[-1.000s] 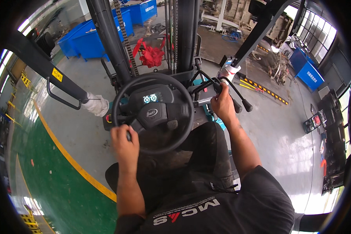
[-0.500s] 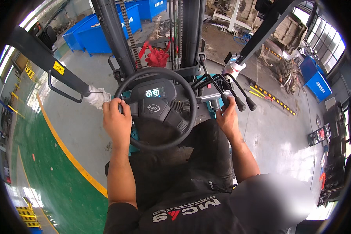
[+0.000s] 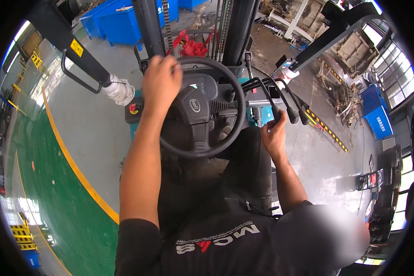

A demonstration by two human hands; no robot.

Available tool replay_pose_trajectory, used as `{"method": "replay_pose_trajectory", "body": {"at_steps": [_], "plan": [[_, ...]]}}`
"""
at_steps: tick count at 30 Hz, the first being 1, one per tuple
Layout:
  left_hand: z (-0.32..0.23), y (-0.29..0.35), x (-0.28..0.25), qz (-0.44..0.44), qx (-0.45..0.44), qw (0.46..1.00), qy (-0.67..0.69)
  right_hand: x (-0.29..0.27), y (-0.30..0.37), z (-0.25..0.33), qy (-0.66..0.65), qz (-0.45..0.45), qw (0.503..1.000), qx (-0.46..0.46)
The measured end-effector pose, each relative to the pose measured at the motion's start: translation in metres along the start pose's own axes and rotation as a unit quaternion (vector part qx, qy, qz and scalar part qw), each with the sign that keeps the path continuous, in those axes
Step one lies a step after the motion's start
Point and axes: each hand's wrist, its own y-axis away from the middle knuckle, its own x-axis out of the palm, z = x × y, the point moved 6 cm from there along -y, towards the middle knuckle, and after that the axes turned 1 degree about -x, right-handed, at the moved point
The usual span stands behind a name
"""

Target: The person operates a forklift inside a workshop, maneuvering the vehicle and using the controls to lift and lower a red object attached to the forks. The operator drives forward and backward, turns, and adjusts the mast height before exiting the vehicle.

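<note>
In front of me is the black steering wheel [image 3: 240, 110] of a forklift, turned clockwise from upright, with a small display behind its hub. My left hand [image 3: 162, 85] is closed at the wheel's upper left, its fingertips smeared by motion; a dark bit of what it grips peeks out beside the thumb. To the right of the wheel stand several black hydraulic levers [image 3: 265, 92] with dark knobs. My right hand [image 3: 274, 133] has its fingers around the knob of the nearest lever, palm partly turned up. The other knobs [image 3: 293, 116] are untouched beside it.
Ahead rise the dark mast columns [image 3: 242, 34], with red cloth [image 3: 193, 48] between them. Blue bins [image 3: 124, 25] stand far left. A black-and-yellow striped bar [image 3: 326, 126] lies on the floor at right, near scrap parts [image 3: 347, 103]. A red button [image 3: 134, 107] sits left of the wheel.
My left hand has swung up and to the right, turning the steering wheel clockwise. My right hand stays at the lever. The whole view has shifted slightly.
</note>
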Motion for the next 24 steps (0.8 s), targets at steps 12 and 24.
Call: {"method": "replay_pose_trajectory", "body": {"at_steps": [12,24], "plan": [[-0.156,0.073,0.069,0.234,0.11,0.931,0.259,0.0,-0.038,-0.019,0.032,-0.027,0.997,-0.058],[-0.132,0.106,0.025,0.198,0.082,0.944,0.249,0.012,-0.11,-0.016,0.047,-0.011,0.998,-0.047]]}}
